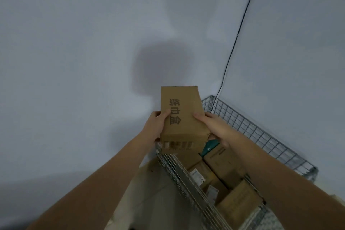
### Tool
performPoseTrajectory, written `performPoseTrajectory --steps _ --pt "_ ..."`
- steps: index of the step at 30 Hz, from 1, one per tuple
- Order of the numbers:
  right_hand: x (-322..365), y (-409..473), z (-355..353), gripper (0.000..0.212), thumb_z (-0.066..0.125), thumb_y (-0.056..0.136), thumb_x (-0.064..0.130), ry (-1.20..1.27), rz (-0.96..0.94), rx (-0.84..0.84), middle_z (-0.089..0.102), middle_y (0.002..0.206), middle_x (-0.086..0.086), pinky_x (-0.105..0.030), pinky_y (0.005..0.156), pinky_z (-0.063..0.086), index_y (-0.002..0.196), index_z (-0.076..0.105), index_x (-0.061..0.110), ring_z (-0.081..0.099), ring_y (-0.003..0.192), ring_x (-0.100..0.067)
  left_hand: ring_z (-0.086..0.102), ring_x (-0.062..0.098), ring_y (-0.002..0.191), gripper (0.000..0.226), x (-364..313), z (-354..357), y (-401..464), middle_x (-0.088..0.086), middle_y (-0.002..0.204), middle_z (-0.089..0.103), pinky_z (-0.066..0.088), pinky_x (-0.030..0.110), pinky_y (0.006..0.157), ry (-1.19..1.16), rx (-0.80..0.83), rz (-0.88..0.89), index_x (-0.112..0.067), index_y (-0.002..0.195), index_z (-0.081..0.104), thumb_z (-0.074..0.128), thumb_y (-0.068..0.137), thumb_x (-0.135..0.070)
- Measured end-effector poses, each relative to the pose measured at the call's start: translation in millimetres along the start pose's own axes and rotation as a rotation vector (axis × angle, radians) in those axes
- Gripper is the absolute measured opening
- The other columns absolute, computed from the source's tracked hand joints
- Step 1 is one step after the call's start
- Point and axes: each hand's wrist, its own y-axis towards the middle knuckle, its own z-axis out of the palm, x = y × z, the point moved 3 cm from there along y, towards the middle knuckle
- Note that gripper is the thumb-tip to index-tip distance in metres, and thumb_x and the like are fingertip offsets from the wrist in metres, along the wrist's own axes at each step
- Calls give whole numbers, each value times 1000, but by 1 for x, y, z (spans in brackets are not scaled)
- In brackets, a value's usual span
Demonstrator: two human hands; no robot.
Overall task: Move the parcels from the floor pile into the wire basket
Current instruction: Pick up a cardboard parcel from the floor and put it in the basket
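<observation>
**Parcels mostly aboard, one more in your hands**

Parcels (222, 166) already lie in the wire basket (261, 132): several brown boxes packed along its floor, one with a green patch showing; the loading looks well advanced, though the floor pile is out of view, so you cannot tell how many are left. You hold the current cardboard box (181, 117) up over the basket's far left corner; your left hand (157, 127) grips its left side with the thumb curled onto the printed face; your right hand (214, 127) clasps the right side, fingers wrapped around its edge.

For room, judge it so: the wall stands close behind the basket and a black cable (240, 28) runs down the corner beside it; keep the box off both; the basket's near wire rim (186, 179) runs below your forearms; the back of the basket, beneath the box, looks the most open spot; lower it straight there, clearing the rim before you let go.
</observation>
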Motion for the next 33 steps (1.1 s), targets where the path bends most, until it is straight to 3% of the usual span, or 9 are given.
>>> performPoseTrajectory --steps 4,7,10,16,19,23,25,29,33 --pt "-10 49 -24 68 67 85 70 28 58 -123 74 120 4 -47 98 58 138 59 29 72 107 -20 70 19 98 50 -17 26 75 1 121 70 53 34 67 98 145 -2 -22 142 49 55 102 -53" --pt "-18 71 -46 66 64 87 70 55 112 -238 72 120 5 -35 83 57 140 57 30 70 105 -16 71 17 98 48 -25 55 123 -2 119 72 56 33 67 169 294 2 -22 139 52 56 103 -53" --pt "-37 80 -66 63 61 91 66 86 177 -348 74 113 6 -30 80 57 141 58 28 73 100 -14 70 12 98 39 -20 91 161 -5 120 71 54 29 67 249 470 -15 -27 134 54 53 105 -52" --pt "-130 72 -93 53 63 96 56 221 338 -542 74 111 7 -27 76 61 136 64 22 73 96 -12 71 20 103 44 39 179 203 -3 114 75 58 48 95 532 687 17 -22 127 68 51 104 -55" --pt "-193 70 -102 56 68 94 53 295 474 -619 72 119 2 -34 80 64 138 64 19 71 104 -20 71 22 96 36 77 224 213 -1 103 75 60 48 88 704 750 83 -21 113 70 52 105 -50" --pt "-271 85 -102 43 68 97 39 307 606 -643 67 104 14 -17 66 53 135 62 19 64 91 -6 65 13 87 14 137 272 239 -8 94 67 46 23 63 891 792 121 -27 105 66 57 105 -38" --pt "-314 98 -98 39 69 98 35 322 657 -650 68 105 15 -13 64 51 134 62 22 61 87 0 66 14 90 12 179 289 257 -7 98 69 50 24 67 913 783 67 -26 110 69 63 103 -33" --pt "-397 120 -87 46 72 96 32 294 783 -676 64 112 8 -27 84 54 140 60 26 64 104 -15 71 17 94 11 275 311 296 -4 101 73 61 38 82 960 776 -124 -25 96 67 77 93 -27" --pt "-468 144 -74 60 78 90 34 241 891 -573 64 132 -1 -42 104 53 145 55 27 60 124 -26 72 15 85 19 359 318 328 -1 98 74 63 38 75 1010 795 -226 -20 93 63 81 91 -26"
